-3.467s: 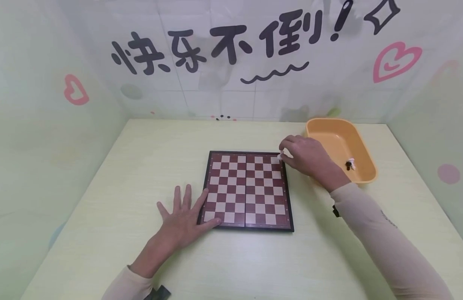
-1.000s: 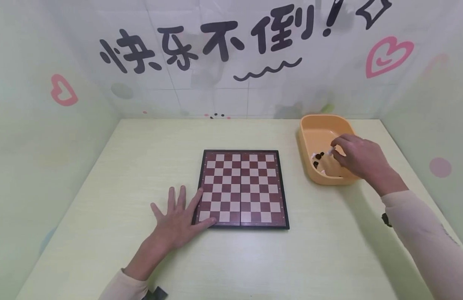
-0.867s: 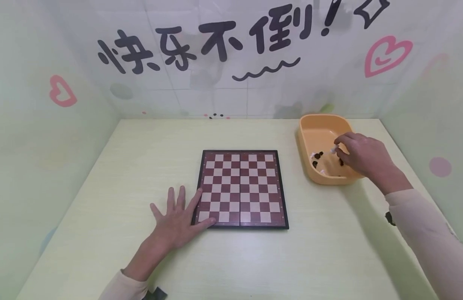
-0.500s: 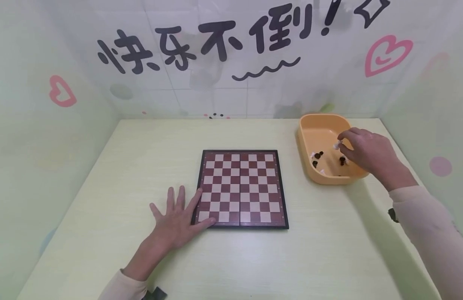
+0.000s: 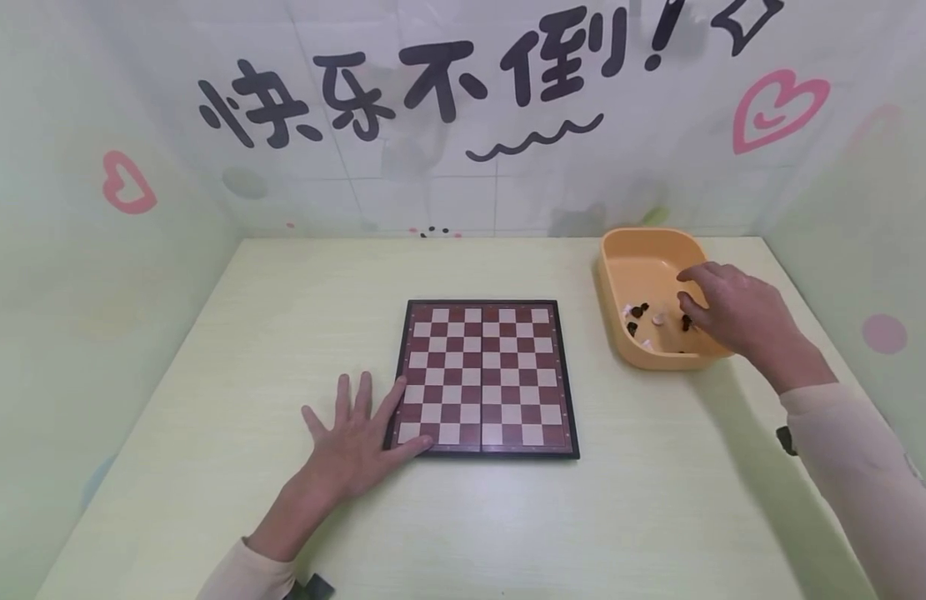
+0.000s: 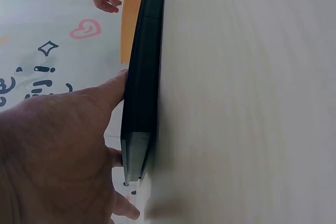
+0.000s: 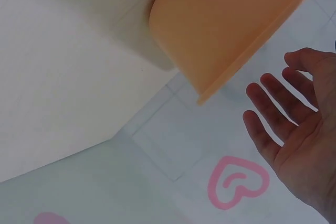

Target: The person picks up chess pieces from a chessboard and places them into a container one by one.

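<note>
A folding chessboard with red-brown and pale squares lies flat on the table. My left hand is spread out at its near left corner, thumb on the board. In the left wrist view, the hand touches the board's dark side. Over the right side of an orange plastic tub hovers my right hand, thumb and fingers apart with nothing between them. Inside lie several small chess pieces, among them a white piece and a dark piece. The right hand covers part of the tub.
The pale table runs back to a white wall sheet with dark lettering and pink hearts. Printed sheets also stand along the left and right sides. The tub's rim stands raised above the table in the right wrist view.
My right hand has moved from the board's far right corner to the tub, carrying a white chess piece, and has let it go inside. The left hand has stayed at the board.
</note>
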{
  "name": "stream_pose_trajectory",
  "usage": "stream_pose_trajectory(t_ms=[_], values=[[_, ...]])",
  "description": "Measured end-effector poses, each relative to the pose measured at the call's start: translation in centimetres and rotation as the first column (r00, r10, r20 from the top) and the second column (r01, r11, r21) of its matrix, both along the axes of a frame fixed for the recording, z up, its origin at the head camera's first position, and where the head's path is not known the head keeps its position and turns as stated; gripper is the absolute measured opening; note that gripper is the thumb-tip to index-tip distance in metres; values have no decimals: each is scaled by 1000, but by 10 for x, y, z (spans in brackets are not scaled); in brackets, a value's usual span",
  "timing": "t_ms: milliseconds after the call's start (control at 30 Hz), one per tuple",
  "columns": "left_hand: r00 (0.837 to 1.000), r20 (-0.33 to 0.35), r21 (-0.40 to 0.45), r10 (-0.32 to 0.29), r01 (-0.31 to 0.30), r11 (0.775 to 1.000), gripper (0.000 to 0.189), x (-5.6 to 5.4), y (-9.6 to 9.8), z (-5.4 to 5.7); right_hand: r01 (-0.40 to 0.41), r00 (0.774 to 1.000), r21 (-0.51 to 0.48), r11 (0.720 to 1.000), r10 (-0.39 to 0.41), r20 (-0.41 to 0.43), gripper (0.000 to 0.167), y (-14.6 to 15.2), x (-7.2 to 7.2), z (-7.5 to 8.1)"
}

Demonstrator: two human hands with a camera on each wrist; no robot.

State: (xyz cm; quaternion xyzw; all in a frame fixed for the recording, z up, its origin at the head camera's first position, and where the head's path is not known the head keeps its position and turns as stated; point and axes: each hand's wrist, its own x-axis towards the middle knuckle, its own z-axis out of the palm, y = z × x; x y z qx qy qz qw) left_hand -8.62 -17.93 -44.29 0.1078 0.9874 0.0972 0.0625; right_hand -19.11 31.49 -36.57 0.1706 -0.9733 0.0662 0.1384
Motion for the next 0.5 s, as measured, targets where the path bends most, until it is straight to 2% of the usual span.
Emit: stream_pose_trajectory(t_ms=[367,500], values=[[1000,-16,34,-8,9,999,99,-4,0,-2,-12,994,-169,986,30,108,31,-23,27,-7],[999,-37,12,-20,21,1000,98,-5,2,1,-45,995,-191,980,61,79,31,-32,34,-10]])
